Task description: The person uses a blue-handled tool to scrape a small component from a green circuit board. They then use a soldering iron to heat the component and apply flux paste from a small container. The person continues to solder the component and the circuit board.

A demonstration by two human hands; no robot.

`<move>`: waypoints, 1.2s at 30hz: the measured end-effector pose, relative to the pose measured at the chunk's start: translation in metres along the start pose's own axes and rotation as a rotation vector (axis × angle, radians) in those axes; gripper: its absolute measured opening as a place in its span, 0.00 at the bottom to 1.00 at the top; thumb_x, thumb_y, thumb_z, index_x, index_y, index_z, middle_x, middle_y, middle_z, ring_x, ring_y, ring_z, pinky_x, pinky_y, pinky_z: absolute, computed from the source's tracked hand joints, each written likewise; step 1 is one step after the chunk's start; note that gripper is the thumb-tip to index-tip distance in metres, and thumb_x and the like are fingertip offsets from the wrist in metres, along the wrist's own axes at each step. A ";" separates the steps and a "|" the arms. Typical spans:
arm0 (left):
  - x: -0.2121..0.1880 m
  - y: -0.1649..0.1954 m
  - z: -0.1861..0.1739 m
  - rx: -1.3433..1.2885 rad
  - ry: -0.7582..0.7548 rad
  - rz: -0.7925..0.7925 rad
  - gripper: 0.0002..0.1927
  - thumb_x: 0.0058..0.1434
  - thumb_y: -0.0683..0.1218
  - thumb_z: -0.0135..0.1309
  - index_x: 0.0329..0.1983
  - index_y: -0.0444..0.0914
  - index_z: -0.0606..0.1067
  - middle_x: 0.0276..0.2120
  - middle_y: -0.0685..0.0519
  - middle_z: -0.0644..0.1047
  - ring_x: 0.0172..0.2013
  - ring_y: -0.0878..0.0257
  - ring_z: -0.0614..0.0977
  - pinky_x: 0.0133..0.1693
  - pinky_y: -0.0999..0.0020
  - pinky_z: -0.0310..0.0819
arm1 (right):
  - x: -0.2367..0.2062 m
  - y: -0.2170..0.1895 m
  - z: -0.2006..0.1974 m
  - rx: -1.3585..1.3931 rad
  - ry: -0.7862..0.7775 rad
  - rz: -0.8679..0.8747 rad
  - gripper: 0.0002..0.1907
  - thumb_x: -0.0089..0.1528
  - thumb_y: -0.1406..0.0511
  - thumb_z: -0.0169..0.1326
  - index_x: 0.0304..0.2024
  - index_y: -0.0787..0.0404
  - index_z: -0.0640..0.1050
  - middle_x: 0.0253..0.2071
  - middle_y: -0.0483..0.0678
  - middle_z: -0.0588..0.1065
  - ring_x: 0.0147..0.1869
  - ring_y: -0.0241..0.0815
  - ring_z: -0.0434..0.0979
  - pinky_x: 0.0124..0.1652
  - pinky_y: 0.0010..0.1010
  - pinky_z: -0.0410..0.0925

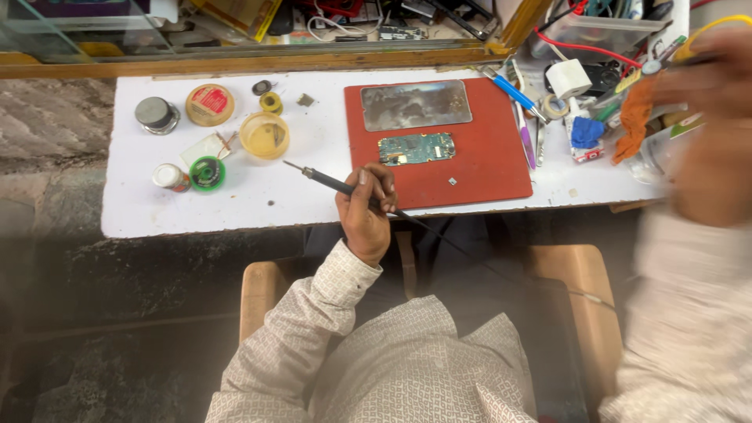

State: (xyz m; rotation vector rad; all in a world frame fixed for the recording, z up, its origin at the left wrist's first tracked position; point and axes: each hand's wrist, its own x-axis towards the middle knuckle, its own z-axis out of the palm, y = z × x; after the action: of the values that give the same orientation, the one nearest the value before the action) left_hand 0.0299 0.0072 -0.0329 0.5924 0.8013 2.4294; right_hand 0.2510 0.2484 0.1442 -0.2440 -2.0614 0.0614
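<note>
My left hand (365, 210) is closed around a black soldering iron (321, 177), low on the white bench near its front edge, with the tip pointing left. Its cord runs back to the right over my lap. Just beyond the hand lies a red mat (486, 160) with a green circuit board (416, 148) on it and a grey phone screen panel (415, 104) behind the board. My right hand (709, 86) is blurred at the far right, raised over a pile of tools. Whether it holds anything I cannot tell.
Left of the mat stand a yellow plastic cup (265, 135), a round flux tin (210, 104), a metal tin (157, 114), a green solder spool (207, 173) and a small white bottle (170, 177). At the right lie a blue pen (513, 90), tape rolls (568, 78) and an orange cloth (634, 117).
</note>
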 end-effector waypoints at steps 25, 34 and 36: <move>0.001 -0.017 0.002 -0.183 0.189 -0.046 0.10 0.69 0.45 0.44 0.34 0.35 0.69 0.26 0.54 0.68 0.26 0.63 0.68 0.32 0.68 0.63 | 0.032 -0.171 0.358 0.518 -0.711 -0.272 0.04 0.51 0.73 0.62 0.27 0.59 0.84 0.27 0.45 0.80 0.39 0.48 0.76 0.39 0.39 0.70; 0.003 -0.016 0.002 -0.189 0.200 -0.074 0.10 0.69 0.45 0.43 0.36 0.34 0.71 0.26 0.54 0.68 0.26 0.63 0.68 0.30 0.67 0.63 | 0.037 -0.168 0.350 0.623 -0.649 -0.259 0.04 0.53 0.71 0.64 0.30 0.60 0.85 0.31 0.46 0.82 0.39 0.47 0.78 0.42 0.39 0.71; 0.004 -0.014 0.002 -0.194 0.178 -0.066 0.10 0.68 0.44 0.43 0.38 0.33 0.71 0.26 0.55 0.67 0.26 0.64 0.66 0.31 0.67 0.63 | 0.043 -0.161 0.336 0.724 -0.622 -0.179 0.05 0.55 0.71 0.65 0.34 0.60 0.85 0.34 0.46 0.83 0.38 0.43 0.79 0.40 0.36 0.71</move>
State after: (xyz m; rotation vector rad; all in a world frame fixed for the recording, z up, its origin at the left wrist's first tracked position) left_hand 0.0328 0.0205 -0.0393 0.2741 0.6324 2.4863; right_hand -0.0858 0.1191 0.0425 0.4623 -2.4976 0.8432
